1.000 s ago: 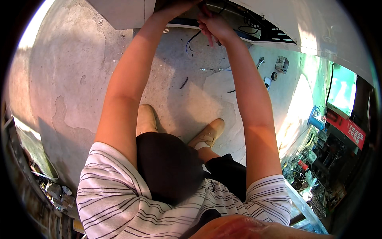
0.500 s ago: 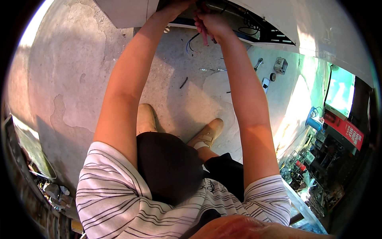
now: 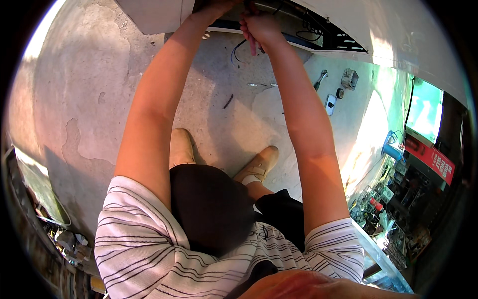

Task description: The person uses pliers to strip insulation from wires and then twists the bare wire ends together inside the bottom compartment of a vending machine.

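Both my arms stretch up to the opened underside of a white cabinet-like appliance [image 3: 154, 15] at the top of the view. My left hand [image 3: 219, 9] reaches into the dark opening, its fingers cut off by the upper edge. Beside it, my right hand [image 3: 261, 30] is closed, fingers curled round something I cannot make out; a slim pinkish piece juts down below them. Black cables [image 3: 309, 34] loop inside the opening to the right of that hand. A thin dark wire with a blue strand [image 3: 235, 54] hangs below the opening.
On the concrete floor lie a ratchet-like tool [image 3: 321, 79], a grey metal box [image 3: 349, 78], a black roll [image 3: 340, 93], a white phone-like object [image 3: 330, 104] and a short black strip [image 3: 228, 101]. A blue spool [image 3: 392, 147] and clutter [image 3: 386, 199] stand at right.
My right hand and forearm have shifted slightly left and up. The dark tip below that hand no longer shows. The left arm has barely moved; the view has shifted a little.
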The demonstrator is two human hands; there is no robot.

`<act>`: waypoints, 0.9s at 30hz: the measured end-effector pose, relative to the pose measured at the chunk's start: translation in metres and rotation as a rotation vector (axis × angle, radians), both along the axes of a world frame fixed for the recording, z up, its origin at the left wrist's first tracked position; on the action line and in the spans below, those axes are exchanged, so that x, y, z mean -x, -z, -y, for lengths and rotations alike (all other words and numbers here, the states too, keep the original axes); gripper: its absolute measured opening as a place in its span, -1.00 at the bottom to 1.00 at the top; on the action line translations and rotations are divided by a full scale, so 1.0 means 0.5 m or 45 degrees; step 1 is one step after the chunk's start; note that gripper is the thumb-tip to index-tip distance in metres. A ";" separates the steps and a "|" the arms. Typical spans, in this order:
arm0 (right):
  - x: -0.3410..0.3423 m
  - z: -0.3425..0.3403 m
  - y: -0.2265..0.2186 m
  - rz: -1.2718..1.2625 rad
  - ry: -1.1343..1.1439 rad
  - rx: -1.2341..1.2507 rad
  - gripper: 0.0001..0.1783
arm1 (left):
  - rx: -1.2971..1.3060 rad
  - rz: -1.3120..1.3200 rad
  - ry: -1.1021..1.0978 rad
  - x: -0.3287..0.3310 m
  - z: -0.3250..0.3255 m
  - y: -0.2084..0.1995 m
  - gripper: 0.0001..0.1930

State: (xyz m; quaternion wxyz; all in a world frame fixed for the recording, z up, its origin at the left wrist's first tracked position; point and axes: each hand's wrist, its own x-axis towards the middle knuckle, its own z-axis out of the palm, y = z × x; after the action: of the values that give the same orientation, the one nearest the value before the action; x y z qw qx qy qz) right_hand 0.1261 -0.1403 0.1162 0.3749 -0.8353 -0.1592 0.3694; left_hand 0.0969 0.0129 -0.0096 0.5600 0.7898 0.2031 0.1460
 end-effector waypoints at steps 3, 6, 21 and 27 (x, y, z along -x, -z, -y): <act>0.047 -0.045 -0.023 -0.031 -0.075 -0.084 -0.77 | -0.144 0.062 0.113 0.036 -0.098 0.099 -0.27; 0.047 -0.052 -0.009 -0.047 -0.009 -0.087 -0.78 | 0.073 0.143 0.006 0.035 -0.087 0.091 -0.26; 0.015 -0.013 0.003 -0.146 0.045 -0.068 -0.79 | -0.157 0.092 -0.238 0.022 0.007 -0.064 -0.29; -0.050 0.063 -0.003 0.074 -0.252 0.101 -0.75 | -0.803 -0.015 0.136 0.041 0.020 -0.147 -0.37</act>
State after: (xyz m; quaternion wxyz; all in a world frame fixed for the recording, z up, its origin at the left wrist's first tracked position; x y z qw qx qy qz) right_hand 0.1508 -0.1716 0.1176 0.2983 -0.8401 -0.2369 0.3862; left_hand 0.0762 0.0032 0.0639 0.2935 0.9348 0.1093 0.1677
